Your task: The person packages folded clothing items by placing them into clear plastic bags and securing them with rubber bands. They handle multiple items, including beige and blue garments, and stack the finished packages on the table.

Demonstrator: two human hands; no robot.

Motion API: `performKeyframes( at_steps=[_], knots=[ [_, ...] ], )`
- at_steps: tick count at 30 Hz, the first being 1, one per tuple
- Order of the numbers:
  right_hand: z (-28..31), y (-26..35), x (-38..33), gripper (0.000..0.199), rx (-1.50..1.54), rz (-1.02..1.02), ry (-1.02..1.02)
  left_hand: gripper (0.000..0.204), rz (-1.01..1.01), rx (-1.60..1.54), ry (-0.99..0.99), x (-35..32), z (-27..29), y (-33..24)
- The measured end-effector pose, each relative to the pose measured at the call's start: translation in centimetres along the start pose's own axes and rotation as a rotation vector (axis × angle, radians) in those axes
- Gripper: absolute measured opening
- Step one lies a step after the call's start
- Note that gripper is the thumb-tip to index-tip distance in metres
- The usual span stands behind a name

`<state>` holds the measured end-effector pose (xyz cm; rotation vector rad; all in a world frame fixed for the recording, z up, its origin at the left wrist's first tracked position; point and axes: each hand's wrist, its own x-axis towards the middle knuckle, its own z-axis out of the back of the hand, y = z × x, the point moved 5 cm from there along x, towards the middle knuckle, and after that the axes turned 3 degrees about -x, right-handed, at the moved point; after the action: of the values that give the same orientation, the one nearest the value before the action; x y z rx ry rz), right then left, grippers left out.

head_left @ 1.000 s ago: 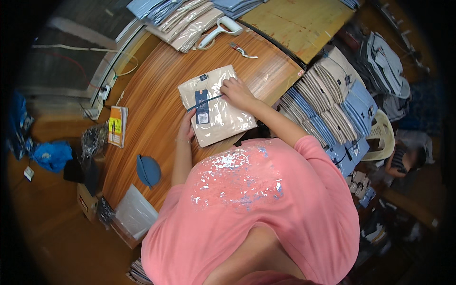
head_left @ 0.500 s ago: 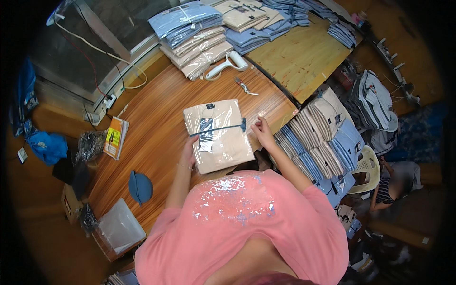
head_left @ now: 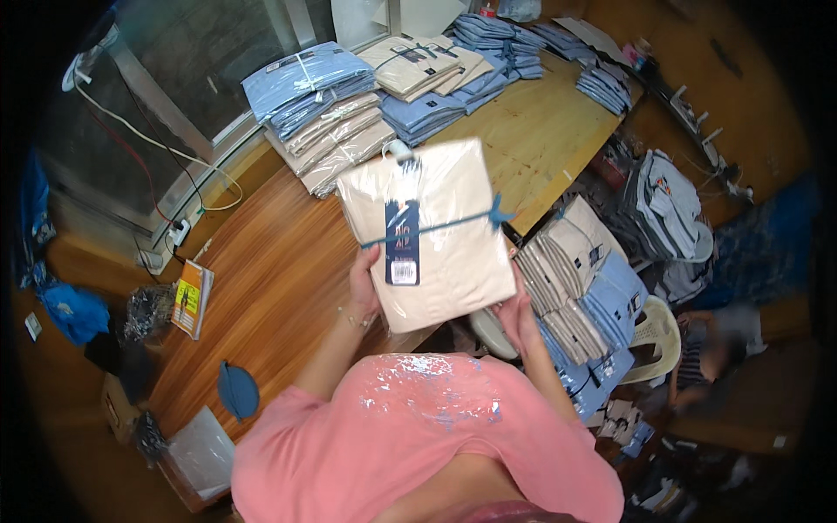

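A bundle of folded beige garments in clear plastic is held up in front of me, above the near side of the table. A dark teal tie runs across it, knotted at its right edge, and a dark label lies under the plastic. My left hand grips its left edge, thumb on top. On the lower right corner my right hand is closed, its fingers partly hidden beneath. Behind the bundle's top, just a piece of a white tape dispenser shows.
Stacks of blue and beige packed garments stand at the back of the wood-grain table. More packs are piled to my right, by a plastic chair. A blue rounded item and an orange book lie left. Another person is far right.
The beige bundle has risen off the table toward me and tilted. My right hand, apart from it earlier, now holds its right side. The view has shifted a little.
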<state>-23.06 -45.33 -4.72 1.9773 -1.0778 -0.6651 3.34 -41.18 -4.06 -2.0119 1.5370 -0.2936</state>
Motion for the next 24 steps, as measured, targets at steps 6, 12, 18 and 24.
performKeyframes(
  at_steps=[6, 12, 18, 24],
  knots=[
    [-6.2, 9.1, 10.3, 0.061, 0.368, 0.163, -0.096, 0.051, -0.465, 0.255, 0.327, 4.0, -18.0, -7.0],
    [-8.7, 18.8, 28.2, 0.047, 0.428, 0.277, 0.046, 0.087, -0.981, 0.776, 0.081, 2.5, -21.0, -13.5],
    [-2.9, 19.5, 54.8, 0.047, 0.286, 0.170, 0.157, 0.065, -0.621, 0.814, -0.370, -5.0, 0.8, -6.1],
    [-0.3, 8.1, 71.0, 0.052, -0.223, 0.023, -0.106, 0.050, -0.385, 0.845, -1.298, -27.6, 14.6, 3.2]
  ],
)
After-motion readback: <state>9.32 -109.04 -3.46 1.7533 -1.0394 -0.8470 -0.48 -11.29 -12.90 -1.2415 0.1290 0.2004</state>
